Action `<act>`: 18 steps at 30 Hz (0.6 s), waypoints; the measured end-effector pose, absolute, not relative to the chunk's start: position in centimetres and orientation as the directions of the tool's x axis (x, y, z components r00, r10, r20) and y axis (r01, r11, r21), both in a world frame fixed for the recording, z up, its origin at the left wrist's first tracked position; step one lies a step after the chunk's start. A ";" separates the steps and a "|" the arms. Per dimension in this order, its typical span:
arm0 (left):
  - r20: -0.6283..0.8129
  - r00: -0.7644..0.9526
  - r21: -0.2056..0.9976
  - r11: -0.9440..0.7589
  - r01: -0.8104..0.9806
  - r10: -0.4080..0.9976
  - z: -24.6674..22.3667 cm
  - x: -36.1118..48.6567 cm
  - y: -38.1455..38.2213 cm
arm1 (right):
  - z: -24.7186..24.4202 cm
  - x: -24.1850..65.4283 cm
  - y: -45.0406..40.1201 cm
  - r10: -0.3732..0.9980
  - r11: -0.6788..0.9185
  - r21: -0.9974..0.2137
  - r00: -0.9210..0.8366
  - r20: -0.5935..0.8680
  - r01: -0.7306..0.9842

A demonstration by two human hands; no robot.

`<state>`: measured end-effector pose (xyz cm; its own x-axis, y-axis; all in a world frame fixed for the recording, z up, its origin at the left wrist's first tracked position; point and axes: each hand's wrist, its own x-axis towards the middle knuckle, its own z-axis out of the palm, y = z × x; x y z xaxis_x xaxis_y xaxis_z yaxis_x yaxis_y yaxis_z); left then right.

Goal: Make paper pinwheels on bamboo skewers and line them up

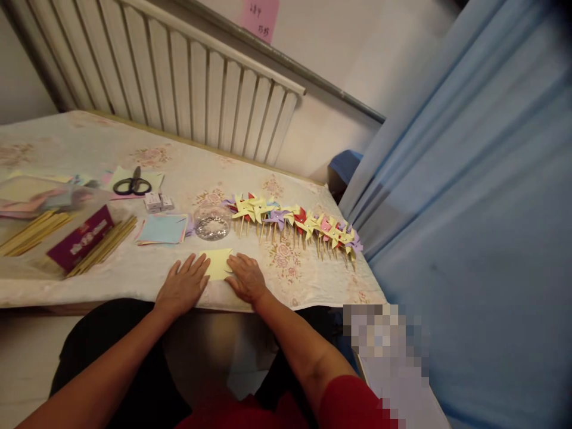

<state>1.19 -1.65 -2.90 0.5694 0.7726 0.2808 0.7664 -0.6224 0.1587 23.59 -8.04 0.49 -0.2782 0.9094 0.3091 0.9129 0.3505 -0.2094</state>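
A square of pale yellow paper (217, 264) lies flat on the tablecloth near the table's front edge. My left hand (184, 285) rests palm down at its left side, fingers stretched out and touching that edge. At the right side, my right hand (246, 277) lies on the paper's edge with its fingers extended, the thumb a little apart. Short slits seem to show near the paper's right corners. Just beyond the paper is a clear round dish (212, 226) of small shiny pieces, too small to name. Left of the dish sits a stack of coloured paper squares (161, 229), light blue on top.
Several finished paper pinwheels (304, 221) on sticks lie in a row at the right. Black-handled scissors (133, 186) rest on paper, with small white boxes (158, 202) nearby. Wooden sticks (105, 245) and a purple card (81, 239) are leftward. A blue curtain (469, 208) hangs right.
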 end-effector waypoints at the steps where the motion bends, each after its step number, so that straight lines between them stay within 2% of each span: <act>1: 0.287 0.568 0.164 -0.624 0.764 0.771 -2.9 1.2 -1.6 | 0.6 23.5 -7.8 0.912 0.350 -0.204 -0.283 0.297 0.914; 11: 0.292 0.563 0.151 -0.619 0.771 0.773 -2.5 1.3 -1.9 | 0.9 22.8 -6.5 0.923 0.353 -0.139 -0.321 0.210 0.925; 18: 0.285 0.561 0.196 -0.621 0.759 0.777 -2.2 1.4 -1.9 | 0.4 22.6 -6.3 0.939 0.313 -0.124 -0.287 0.192 0.942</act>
<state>1.41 -1.94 -2.19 0.5615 0.7768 0.2850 0.7592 -0.6207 0.1960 22.61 -6.27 0.44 -0.2868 0.9385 0.1921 0.9416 0.3131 -0.1237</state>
